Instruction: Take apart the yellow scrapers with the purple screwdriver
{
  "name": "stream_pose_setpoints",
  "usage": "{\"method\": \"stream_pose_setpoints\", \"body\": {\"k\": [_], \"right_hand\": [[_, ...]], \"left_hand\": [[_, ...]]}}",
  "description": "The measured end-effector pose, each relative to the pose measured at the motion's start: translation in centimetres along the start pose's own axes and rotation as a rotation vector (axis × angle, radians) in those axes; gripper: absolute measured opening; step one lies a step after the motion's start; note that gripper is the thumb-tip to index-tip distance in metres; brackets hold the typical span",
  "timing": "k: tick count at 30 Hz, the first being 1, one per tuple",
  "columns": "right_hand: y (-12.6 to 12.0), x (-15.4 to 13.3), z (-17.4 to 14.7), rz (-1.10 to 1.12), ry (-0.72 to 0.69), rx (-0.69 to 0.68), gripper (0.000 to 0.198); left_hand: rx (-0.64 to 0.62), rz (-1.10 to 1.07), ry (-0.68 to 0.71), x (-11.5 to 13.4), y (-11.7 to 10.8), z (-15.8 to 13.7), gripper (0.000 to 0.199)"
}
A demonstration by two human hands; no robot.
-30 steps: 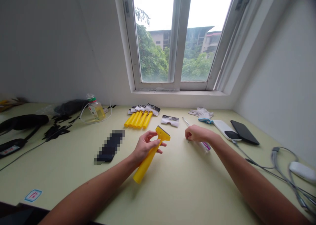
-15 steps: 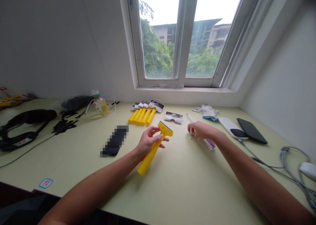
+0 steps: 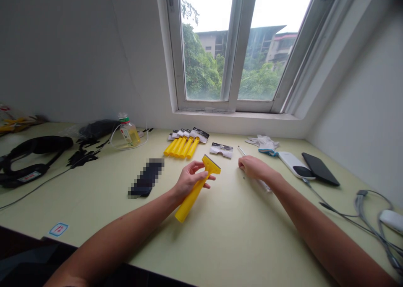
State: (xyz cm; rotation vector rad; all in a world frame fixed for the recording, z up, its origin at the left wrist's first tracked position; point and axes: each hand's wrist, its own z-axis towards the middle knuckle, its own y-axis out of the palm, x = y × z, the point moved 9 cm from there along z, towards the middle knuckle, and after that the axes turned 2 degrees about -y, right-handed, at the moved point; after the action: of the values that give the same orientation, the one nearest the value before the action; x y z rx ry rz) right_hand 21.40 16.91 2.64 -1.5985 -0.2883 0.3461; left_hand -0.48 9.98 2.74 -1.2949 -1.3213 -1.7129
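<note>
My left hand [image 3: 189,181] grips a yellow plastic scraper [image 3: 197,188] by its handle, blade end pointing away from me, just above the pale green table [image 3: 226,232]. My right hand [image 3: 253,167] lies on the table to the right, its fingers curled over a thin screwdriver [image 3: 241,150] whose metal tip sticks out behind the hand. The handle of that tool is mostly hidden under my wrist.
Several packaged yellow scrapers [image 3: 184,144] and a loose black-and-white card [image 3: 221,150] lie behind my hands. A blurred dark phone [image 3: 146,178] is left, a bottle [image 3: 128,132] and black straps [image 3: 34,152] farther left. Gloves [image 3: 262,142], two devices [image 3: 310,166] and cables [image 3: 362,207] are right.
The view has shifted a little. My right hand has closed down more over the screwdriver, hiding its pink handle. The left hand keeps hold of the scraper.
</note>
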Motion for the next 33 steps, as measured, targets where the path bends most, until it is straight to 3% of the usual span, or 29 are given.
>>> {"method": "stream_pose_setpoints", "body": {"k": [8,18,28,33], "right_hand": [[-1.6,-1.9,-0.4,0.125,-0.062,0.083,0.014],[-8.3,-11.1,-3.5,0.623,-0.398,0.314,0.016],[-8.0,-12.3,-3.8,0.629,-0.463,0.455,0.013],[-7.7,-11.9,-3.5,0.683,-0.458,0.463,0.011]], "left_hand": [[-0.004,-0.002,0.005,-0.2,-0.1,0.1,0.045],[-0.044,-0.012,0.028,-0.3,0.3,-0.1,0.043],[-0.109,0.004,0.028,-0.3,1.3,-0.6,0.04],[-0.131,0.005,0.026,-0.2,1.4,-0.8,0.039]]}}
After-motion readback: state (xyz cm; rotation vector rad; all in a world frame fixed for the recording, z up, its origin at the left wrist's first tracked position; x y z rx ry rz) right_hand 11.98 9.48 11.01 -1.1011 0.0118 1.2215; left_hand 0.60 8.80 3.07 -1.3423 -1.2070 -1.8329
